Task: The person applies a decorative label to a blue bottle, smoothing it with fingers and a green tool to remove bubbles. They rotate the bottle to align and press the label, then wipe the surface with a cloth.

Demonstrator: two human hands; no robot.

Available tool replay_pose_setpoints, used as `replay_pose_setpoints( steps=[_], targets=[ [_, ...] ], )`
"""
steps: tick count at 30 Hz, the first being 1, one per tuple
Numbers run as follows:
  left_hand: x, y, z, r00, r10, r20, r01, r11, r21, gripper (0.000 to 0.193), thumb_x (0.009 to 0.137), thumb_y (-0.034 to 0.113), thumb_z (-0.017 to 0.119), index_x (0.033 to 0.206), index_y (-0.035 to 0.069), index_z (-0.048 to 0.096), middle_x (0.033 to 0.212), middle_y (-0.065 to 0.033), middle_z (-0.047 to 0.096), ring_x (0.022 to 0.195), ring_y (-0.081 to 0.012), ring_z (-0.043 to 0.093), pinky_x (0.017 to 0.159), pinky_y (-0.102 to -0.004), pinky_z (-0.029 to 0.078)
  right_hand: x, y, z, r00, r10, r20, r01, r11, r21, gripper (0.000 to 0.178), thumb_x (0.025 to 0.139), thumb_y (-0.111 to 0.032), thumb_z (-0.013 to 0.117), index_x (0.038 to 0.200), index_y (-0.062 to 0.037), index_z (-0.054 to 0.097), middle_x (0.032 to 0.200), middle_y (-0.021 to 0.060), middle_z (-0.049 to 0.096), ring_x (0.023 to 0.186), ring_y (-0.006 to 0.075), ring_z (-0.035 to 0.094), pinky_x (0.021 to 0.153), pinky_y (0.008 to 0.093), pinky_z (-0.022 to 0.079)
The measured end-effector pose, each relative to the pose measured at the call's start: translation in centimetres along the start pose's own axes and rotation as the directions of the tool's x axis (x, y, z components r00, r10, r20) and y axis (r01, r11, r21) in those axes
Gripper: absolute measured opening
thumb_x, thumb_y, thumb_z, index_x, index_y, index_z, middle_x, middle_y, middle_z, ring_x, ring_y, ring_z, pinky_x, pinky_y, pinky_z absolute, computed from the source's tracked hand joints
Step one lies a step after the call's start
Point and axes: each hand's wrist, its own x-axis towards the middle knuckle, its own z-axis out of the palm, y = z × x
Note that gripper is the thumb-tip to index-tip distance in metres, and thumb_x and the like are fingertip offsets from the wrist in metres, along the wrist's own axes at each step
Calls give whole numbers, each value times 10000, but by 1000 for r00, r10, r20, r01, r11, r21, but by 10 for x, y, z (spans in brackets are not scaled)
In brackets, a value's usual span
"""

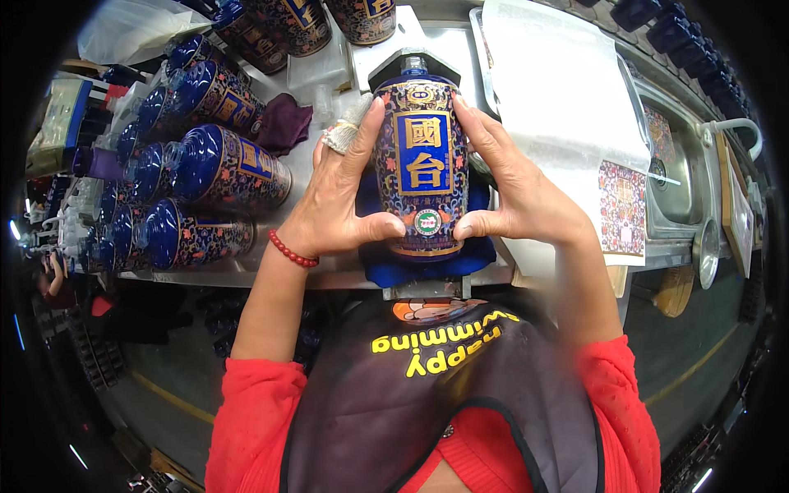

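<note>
A dark blue bottle with a floral wrap and gold lettering lies on its back in front of me, its clear neck pointing away. My left hand holds its left side, the thumb pressed on the lower front. Pale wrapping covers a finger of that hand. On the other side my right hand grips the bottle, with its thumb also low on the front. The bottle rests on a blue cloth pad set in a dark angular holder. Fingertips behind the bottle are hidden.
Several similar blue bottles crowd the left bench, beside a dark purple cloth. More bottles stand at the back. Rightward are a white sheet, a patterned label, a metal sink and a ladle.
</note>
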Motion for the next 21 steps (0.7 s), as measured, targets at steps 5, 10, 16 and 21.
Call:
replay_pose_setpoints(
  steps=[5,10,16,21],
  targets=[
    [-1,-2,-1,1000,9,12,-9,1000,21,1242,759,763,702,1648,84,161,1638,-232,304,1491,-404,316,1205,-518,160,-2,2,1,1000,-4,-1,4,1000,10,1253,688,-430,912,1633,-66,175,1572,266,310,1454,434,356,1188,450,349],
    [-2,-2,0,1000,-14,19,14,1000,-3,1250,755,769,699,1650,89,154,1643,-231,295,1499,-406,303,1209,-526,141,0,5,0,999,31,37,-34,998,60,1316,668,-587,875,1644,-98,141,1642,234,247,1516,401,275,1223,479,282],
    [-2,7,-4,999,-33,38,30,998,63,1266,768,799,658,1642,51,131,1624,-256,311,1509,-425,278,1207,-556,117,1,-6,-7,996,68,61,-66,997,-38,1344,653,-590,883,1636,-58,137,1611,278,253,1513,446,259,1223,481,278],
    [-4,8,-3,999,-42,23,41,998,37,1229,780,793,654,1645,71,162,1645,-251,260,1529,-416,240,1212,-555,108,1,-14,-11,994,89,58,-88,996,-11,1268,655,-416,930,1639,-114,189,1600,310,244,1472,483,317,1187,479,349]
  ],
)
